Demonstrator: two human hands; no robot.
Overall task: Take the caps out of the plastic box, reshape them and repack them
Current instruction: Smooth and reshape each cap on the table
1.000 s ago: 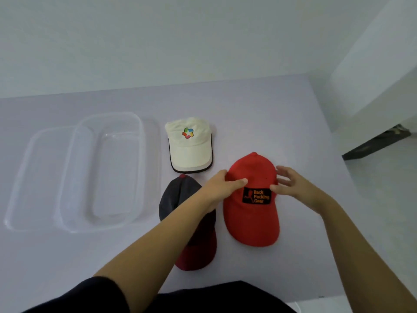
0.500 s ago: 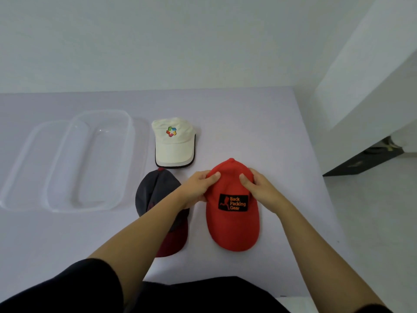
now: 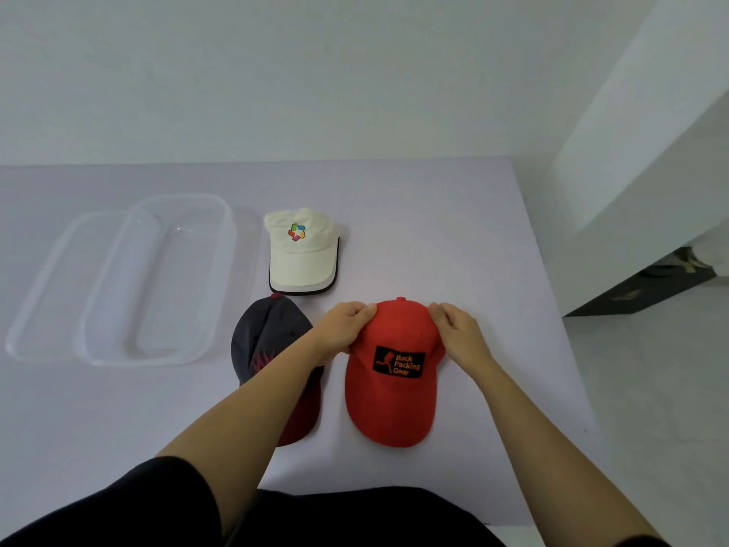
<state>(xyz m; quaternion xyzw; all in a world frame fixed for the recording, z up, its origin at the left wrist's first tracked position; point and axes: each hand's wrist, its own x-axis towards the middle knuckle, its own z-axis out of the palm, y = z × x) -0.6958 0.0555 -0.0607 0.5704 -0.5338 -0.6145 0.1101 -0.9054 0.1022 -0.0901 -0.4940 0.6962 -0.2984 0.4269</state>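
Observation:
A red cap (image 3: 390,404) with a black "Back Packing Gear" patch lies on the pale table, brim toward me. My left hand (image 3: 342,324) grips the left side of its crown and my right hand (image 3: 457,329) grips the right side. A dark navy cap (image 3: 268,337) with a red brim lies to its left, partly hidden under my left forearm. A cream cap (image 3: 301,256) with a coloured logo rests behind them. The clear plastic box (image 3: 221,278) stands empty at the left.
The box's clear lid (image 3: 43,294) lies against the box's left side. The table (image 3: 473,250) ends at the right, where a white wall and a dark floor gap show. A white wall runs behind the table.
Both hands slid from the front of the red cap's crown up to its back sides and closed on it. The view shifted, so everything sits lower and more to the left.

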